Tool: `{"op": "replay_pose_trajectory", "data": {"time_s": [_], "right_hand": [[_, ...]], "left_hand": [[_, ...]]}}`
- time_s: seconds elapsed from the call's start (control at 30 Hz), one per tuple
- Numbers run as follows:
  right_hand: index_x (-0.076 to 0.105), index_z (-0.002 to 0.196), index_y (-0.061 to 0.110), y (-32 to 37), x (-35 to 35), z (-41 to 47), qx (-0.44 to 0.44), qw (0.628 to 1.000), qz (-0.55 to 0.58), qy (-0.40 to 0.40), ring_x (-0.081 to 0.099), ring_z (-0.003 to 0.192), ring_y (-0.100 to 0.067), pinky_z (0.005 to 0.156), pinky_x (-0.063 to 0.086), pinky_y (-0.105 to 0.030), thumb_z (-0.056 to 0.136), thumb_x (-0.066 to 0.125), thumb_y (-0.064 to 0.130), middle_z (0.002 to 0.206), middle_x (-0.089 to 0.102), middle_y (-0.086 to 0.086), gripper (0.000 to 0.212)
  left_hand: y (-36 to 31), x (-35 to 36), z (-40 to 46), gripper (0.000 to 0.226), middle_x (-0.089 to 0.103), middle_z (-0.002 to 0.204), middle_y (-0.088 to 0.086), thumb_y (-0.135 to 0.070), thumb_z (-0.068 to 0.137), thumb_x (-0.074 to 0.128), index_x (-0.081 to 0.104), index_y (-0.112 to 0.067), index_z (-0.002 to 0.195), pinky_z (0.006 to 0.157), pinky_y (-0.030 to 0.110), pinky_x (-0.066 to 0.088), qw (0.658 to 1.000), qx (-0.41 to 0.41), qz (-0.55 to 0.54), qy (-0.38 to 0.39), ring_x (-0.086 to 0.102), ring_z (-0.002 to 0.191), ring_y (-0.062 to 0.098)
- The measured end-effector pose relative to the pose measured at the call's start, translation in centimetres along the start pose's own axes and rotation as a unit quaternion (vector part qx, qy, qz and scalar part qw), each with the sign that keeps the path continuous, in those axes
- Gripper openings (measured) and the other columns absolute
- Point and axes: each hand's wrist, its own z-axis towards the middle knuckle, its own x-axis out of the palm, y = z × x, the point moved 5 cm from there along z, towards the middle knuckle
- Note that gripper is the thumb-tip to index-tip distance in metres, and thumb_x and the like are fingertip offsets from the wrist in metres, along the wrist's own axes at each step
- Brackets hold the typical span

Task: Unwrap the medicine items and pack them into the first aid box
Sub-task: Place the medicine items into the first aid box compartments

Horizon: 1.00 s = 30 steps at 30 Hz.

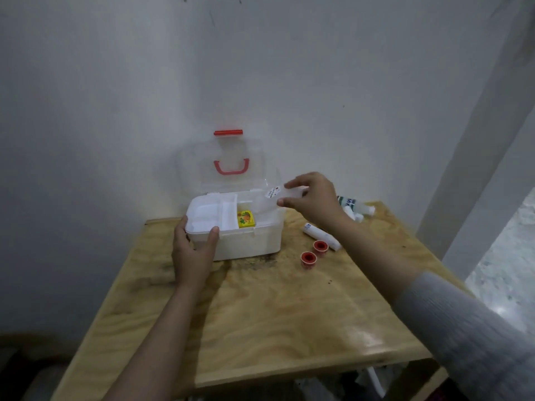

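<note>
Head view shows us our left hand (194, 250) gripping the front left corner of the open white first aid box (249, 241), thumb on its rim. Our right hand (311, 199) pinches a clear wrapped item (273, 195) (label too small to read) above the box's right side. A yellow packet (245, 219) sits inside; two red-capped rolls (314, 253) lie on the wooden table (275, 314).

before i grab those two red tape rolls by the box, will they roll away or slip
Probably not: both red tape rolls lie flat on the wooden table, holes up, so a nudge should slide them. They look small and light, likely easy to pinch. Tipped on edge, they could roll.
</note>
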Motion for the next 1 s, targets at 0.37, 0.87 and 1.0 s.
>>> {"op": "replay_pose_trajectory", "data": {"time_s": [0.37,0.87,1.0], "right_hand": [[0.063,0.108,0.004,0.2,8.7,3.1,0.072,0.986,-0.091,0.119,0.057,0.109,-0.024,0.076,0.039,-0.023,0.062,0.086,0.025,0.117,0.061,-0.011,0.056],[0.064,0.109,0.007,-0.6,12.4,4.4,0.094,0.975,-0.077,0.186,0.061,0.099,-0.023,0.079,0.048,-0.027,0.061,0.085,0.012,0.11,0.067,-0.008,0.053],[0.062,0.113,0.008,-0.8,11.9,4.3,0.093,0.977,-0.045,0.187,0.058,0.095,-0.019,0.076,0.045,-0.024,0.064,0.081,0.003,0.11,0.065,-0.009,0.053]], "left_hand": [[0.1,0.2,-0.1,0.072,0.044,0.142,0.001,-0.047,0.079,0.068,0.035,-0.026,0.139,0.095,0.046,0.051,1.0,-0.013,0.013,0.008,0.045,0.127,0.021],[0.2,0.3,-0.1,0.071,0.045,0.139,-0.001,-0.048,0.076,0.069,0.036,-0.03,0.136,0.09,0.045,0.054,1.0,-0.012,0.02,-0.001,0.046,0.124,0.02],[0.4,0.3,-0.1,0.071,0.044,0.141,-0.001,-0.047,0.077,0.069,0.035,-0.029,0.137,0.093,0.046,0.052,1.0,-0.013,0.018,0.003,0.045,0.125,0.02]]}}
